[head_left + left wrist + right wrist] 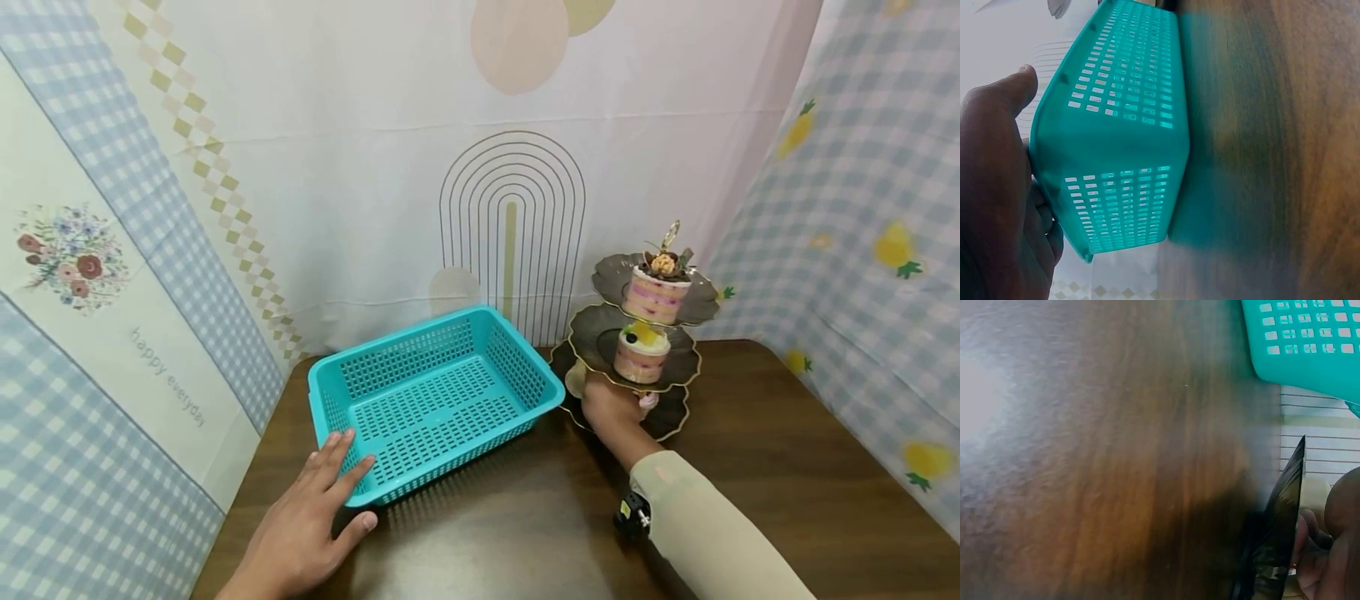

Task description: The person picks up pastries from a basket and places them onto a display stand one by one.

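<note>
My left hand [303, 517] lies with its fingers spread over the near left corner of a turquoise plastic basket [551, 383]. In the left wrist view, the thumb is extended near the basket's rim [1044, 112]. On the right stands a three-tier dark plate stand with gold wavy edges [682, 358]. My right hand [611, 408] reaches in between its middle and bottom plates, its curled fingers at a small pale cake [576, 379], mostly hidden by the hand. A pink-layered cake [656, 298] sits on the top plate, another [641, 357] on the middle one.
Under everything is a dark brown wooden table [480, 542]. A patterned white cloth [360, 208] hangs behind it, with checked cloths at both sides. A bit of pink [648, 402] shows on the bottom plate beside the right wrist. The basket's right corner stands close to the stand.
</note>
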`<state>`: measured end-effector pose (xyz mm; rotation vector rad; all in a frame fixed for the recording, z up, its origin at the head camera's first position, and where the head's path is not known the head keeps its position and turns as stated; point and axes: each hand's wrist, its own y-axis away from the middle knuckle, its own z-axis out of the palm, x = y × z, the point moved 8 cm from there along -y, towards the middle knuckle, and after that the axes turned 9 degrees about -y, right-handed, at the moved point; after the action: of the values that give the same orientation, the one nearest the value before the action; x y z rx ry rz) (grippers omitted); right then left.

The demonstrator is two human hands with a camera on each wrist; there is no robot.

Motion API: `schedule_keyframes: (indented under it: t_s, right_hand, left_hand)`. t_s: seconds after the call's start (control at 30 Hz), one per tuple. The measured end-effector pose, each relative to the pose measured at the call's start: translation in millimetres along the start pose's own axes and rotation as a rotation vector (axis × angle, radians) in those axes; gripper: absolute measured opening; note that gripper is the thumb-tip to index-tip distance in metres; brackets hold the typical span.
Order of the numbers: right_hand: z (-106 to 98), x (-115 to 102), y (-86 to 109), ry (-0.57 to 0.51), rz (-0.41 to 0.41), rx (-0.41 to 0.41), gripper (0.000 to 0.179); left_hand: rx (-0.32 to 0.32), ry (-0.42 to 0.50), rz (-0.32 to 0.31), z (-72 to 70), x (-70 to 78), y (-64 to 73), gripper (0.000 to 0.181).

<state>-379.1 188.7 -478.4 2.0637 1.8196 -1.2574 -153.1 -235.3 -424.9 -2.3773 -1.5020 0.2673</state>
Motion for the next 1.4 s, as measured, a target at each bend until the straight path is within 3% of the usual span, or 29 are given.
schedule_keyframes:
  t_s: [0.03,0.1,0.17,0.27,0.43,0.9,1.03,1.4]
  right_hand:
    - [-1.0,0.8,0.9,-0.002,0.030,-0.006,0.029]
    - [-9.7,-13.8,10.0,0.094,0.036,-0.162,0.029]
    - [-8.1,-20.3,14.0,0.135,-0.009,-0.289,0.031]
    - [-10.7,-26.6,18.2,0.129,-0.020,-0.368,0.036]
    - [-11.7,-23.7,17.9,0.107,0.037,-0.348,0.051]
    - [-24.5,-28.2,23.2,0.151,-0.069,-0.313,0.042]
    - [-29.2,-30.7,27.5,0.149,-0.131,-0.272,0.031]
    - [-35.6,-26.7,35.6,0.197,-0.222,-0.206,0.029]
  left_hand:
    - [0.000,0.001,0.000,0.2,0.1,0.2,0.067]
    - [0.000,0.002,0.001,0.4,0.5,0.3,0.067]
    - [0.000,0.001,-0.001,0.6,0.6,0.3,0.067]
    - [-0.004,0.001,-0.004,1.2,0.8,0.0,0.067]
    - [-0.010,0.001,-0.007,1.7,1.3,-0.1,0.067]
    - [-0.002,0.004,-0.006,-0.1,2.1,-0.7,0.067]
    - [-0.007,0.002,-0.010,0.2,2.1,-0.8,0.066]
    - [-0.008,-0.001,-0.012,1.0,1.3,0.5,0.066]
